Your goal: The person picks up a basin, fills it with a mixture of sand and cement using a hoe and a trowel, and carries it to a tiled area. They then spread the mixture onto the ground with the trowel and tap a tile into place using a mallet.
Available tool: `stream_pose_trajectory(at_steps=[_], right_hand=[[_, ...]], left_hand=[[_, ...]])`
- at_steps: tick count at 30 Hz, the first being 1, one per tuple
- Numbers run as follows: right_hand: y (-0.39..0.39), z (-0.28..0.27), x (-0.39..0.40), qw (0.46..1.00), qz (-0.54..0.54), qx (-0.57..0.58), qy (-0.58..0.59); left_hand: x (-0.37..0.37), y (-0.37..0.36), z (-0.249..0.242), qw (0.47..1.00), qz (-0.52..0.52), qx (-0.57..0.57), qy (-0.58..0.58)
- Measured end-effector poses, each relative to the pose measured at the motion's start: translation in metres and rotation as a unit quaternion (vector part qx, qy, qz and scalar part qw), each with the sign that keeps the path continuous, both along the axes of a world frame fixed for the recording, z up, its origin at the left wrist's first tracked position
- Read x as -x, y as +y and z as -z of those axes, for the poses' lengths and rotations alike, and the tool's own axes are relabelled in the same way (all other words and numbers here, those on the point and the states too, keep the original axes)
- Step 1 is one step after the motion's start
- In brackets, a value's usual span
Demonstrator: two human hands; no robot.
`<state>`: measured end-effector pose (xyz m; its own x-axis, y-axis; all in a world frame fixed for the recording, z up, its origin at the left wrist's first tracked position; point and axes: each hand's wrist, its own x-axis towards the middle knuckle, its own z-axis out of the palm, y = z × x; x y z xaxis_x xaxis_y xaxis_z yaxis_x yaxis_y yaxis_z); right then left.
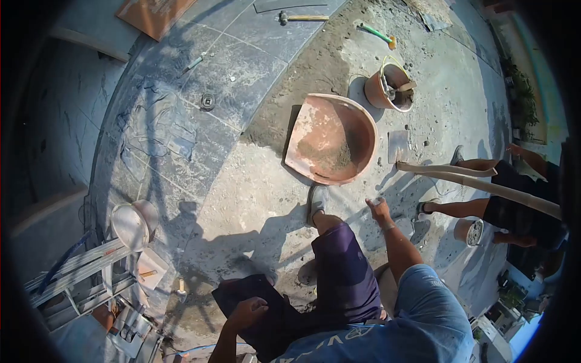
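My right hand [379, 213] is held out over the ground with its thumb and fingers apart, and nothing shows in it. Just beyond it lies a large orange mortar tub [324, 136], tilted in view, with dried mortar and a patch of sandy material inside. The shoe of my outstretched leg [318, 198] stands close to the tub's near rim. Above my dark trouser leg is my left hand [249, 313], its fingers curled in with no object visible in them.
A co-worker [514, 193] stands at right, near a shovel [398, 145] with a long handle. An orange bucket [378, 91] holds tools; another bucket [469, 232] holds grey mix. A hammer [302, 18], aluminium ladder [78, 281] and pale bucket [130, 225] are also here.
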<state>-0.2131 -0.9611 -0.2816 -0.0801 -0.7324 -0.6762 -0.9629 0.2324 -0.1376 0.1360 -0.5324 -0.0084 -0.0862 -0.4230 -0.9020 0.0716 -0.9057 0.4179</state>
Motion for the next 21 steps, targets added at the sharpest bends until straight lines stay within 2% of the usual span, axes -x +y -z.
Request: stream_pose_trajectory(at_steps=[1, 2, 3, 4, 5, 6, 7, 8, 9, 10, 11, 12, 13, 14, 16, 17, 19, 21], right_hand=[[-0.023, 0.055, 0.021, 0.999, 0.035, -0.003, -0.021], [-0.036, 0.109, 0.030, 0.997, 0.072, -0.007, -0.041], [-0.047, 0.127, 0.013, 0.983, 0.161, -0.041, -0.078], [-0.064, 0.119, -0.016, 0.960, 0.248, -0.074, -0.110], [-0.075, 0.135, -0.031, 0.951, 0.274, -0.083, -0.113], [-0.079, 0.153, -0.042, 0.942, 0.303, -0.086, -0.118], [-0.082, 0.157, -0.052, 0.933, 0.294, -0.089, -0.186], [-0.079, 0.171, -0.059, 0.921, 0.279, -0.093, -0.255], [-0.088, 0.235, -0.011, 0.892, 0.289, -0.174, -0.300], [-0.086, 0.285, 0.035, 0.953, 0.011, -0.034, -0.302], [-0.084, 0.267, 0.015, 0.975, -0.094, -0.012, -0.201], [-0.080, 0.245, -0.012, 0.938, 0.034, -0.069, -0.339], [-0.072, 0.236, -0.022, 0.912, 0.035, -0.041, -0.407], [-0.071, 0.234, -0.019, 0.834, 0.224, -0.120, -0.489], [-0.066, 0.227, -0.029, 0.810, 0.297, -0.100, -0.495], [-0.061, 0.215, -0.045, 0.814, 0.288, -0.102, -0.495], [-0.050, 0.186, -0.096, 0.783, 0.350, -0.060, -0.511], [-0.050, 0.167, -0.125, 0.790, 0.337, -0.048, -0.511]], left_hand=[[-0.019, -0.031, 0.029, 0.992, -0.065, -0.022, -0.109], [-0.038, -0.037, 0.068, 0.976, -0.049, -0.022, -0.209], [-0.058, -0.046, 0.108, 0.958, -0.053, -0.012, -0.280], [-0.078, -0.052, 0.149, 0.943, -0.074, -0.006, -0.324], [-0.096, -0.043, 0.199, 0.929, -0.064, 0.005, -0.366], [-0.113, -0.050, 0.237, 0.912, -0.009, 0.029, -0.408], [-0.129, -0.044, 0.286, 0.868, 0.062, 0.114, -0.479], [-0.139, -0.047, 0.330, 0.823, 0.088, 0.133, -0.545], [-0.149, -0.058, 0.363, 0.786, 0.130, 0.132, -0.590], [-0.160, -0.070, 0.391, 0.745, 0.171, 0.131, -0.632], [-0.173, -0.077, 0.418, 0.744, 0.174, 0.123, -0.633], [-0.188, -0.083, 0.440, 0.740, 0.175, 0.118, -0.638], [-0.193, -0.092, 0.452, 0.719, 0.164, 0.103, -0.667], [-0.201, -0.102, 0.461, 0.695, 0.150, 0.091, -0.697], [-0.222, -0.101, 0.483, 0.697, 0.133, 0.060, -0.702], [-0.228, -0.095, 0.497, 0.691, 0.128, 0.065, -0.709], [-0.236, -0.082, 0.514, 0.691, 0.110, 0.061, -0.712], [-0.237, -0.079, 0.516, 0.663, 0.151, 0.073, -0.730]])
